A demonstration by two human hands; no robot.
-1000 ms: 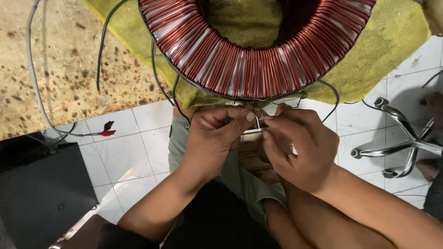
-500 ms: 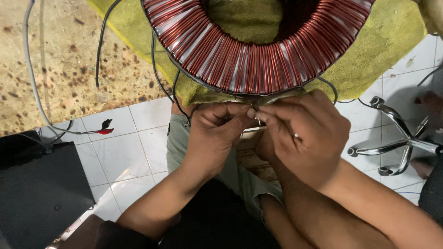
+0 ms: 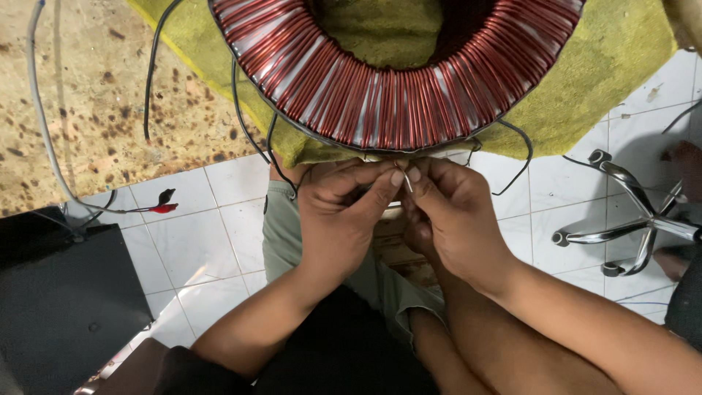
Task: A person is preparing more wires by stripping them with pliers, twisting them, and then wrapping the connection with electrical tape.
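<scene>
A large ring-shaped coil wound with red-copper wire lies on a yellow-green cloth at the table's edge. Just below its near rim, my left hand and my right hand meet fingertip to fingertip. Between them they pinch a thin pale wire end that comes from under the coil. Black leads hang from the coil beside my left hand. What else lies in my palms is hidden.
The speckled tabletop carries a grey cable ending in a red and black clip. A black box stands on the white tiled floor at left. A chrome chair base is at right.
Both hands have risen slightly toward the coil's rim and closed together, fingertips now pinching the wire end. The view has shifted a little.
</scene>
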